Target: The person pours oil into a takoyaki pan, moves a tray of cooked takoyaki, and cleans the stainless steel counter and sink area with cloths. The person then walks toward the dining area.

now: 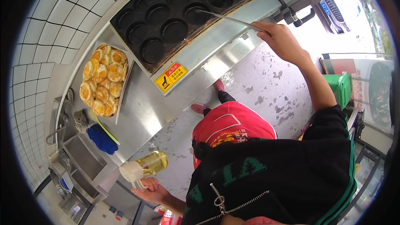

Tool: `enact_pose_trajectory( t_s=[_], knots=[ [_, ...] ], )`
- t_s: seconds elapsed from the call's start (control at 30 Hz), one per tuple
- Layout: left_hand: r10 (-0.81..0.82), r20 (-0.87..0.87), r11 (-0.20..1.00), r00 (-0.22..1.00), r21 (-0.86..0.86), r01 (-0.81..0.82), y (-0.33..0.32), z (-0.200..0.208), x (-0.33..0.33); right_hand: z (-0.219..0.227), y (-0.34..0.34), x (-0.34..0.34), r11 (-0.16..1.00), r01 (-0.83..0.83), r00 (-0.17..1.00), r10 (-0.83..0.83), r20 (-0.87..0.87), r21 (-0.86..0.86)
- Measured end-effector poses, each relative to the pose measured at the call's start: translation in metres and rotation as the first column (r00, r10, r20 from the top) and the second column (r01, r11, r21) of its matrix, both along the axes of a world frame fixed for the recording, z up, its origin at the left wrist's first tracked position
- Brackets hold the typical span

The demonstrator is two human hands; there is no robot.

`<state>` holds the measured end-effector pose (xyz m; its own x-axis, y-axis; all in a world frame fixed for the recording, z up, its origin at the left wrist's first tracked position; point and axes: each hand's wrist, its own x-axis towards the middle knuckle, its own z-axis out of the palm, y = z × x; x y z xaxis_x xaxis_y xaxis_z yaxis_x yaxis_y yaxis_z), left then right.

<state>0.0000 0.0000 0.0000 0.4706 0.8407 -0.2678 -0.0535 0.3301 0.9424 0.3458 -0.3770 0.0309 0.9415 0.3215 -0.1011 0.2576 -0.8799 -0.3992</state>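
Note:
My left hand (155, 191) is closed round the handle of a clear oil jug (155, 163) with a cream lid and yellow oil inside. The jug lies tilted on its side in the air, near the counter's front edge. Up at the right, my right hand (281, 41) grips a long, thin metal tool (233, 20); its exact kind is unclear. The tool's tip reaches over a round well of the black griddle mould (160, 32). Dark, round wells cover this mould, and those in view hold no food.
A metal tray (124, 93) of round golden pastries (102, 75) stands left of the griddle on the steel counter (150, 104). Nearby lie a blue cloth (102, 138) and a yellow-green strip-like tool (107, 130). A sink (85, 156) is at lower left, a green bin (339, 88) at right.

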Motion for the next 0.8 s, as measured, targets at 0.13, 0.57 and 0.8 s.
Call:
enact_pose_trajectory(
  t_s=[0.13,0.57,0.8],
  knots=[
    [0.059,0.008,0.998,0.998,0.016,-0.059,-0.016,-0.01,-0.031,0.005,-0.015,-0.013,0.98,0.064,0.995,-0.05,-0.082,0.189],
    [0.266,0.134,0.962,0.955,-0.101,-0.254,0.065,-0.002,-0.158,0.033,0.246,-0.167,0.824,-0.161,0.909,0.338,-0.243,0.543],
    [0.523,0.059,0.852,0.85,-0.071,-0.519,0.053,0.009,-0.272,0.001,0.554,-0.298,0.117,-0.75,0.488,0.763,0.425,0.652]
  ],
)
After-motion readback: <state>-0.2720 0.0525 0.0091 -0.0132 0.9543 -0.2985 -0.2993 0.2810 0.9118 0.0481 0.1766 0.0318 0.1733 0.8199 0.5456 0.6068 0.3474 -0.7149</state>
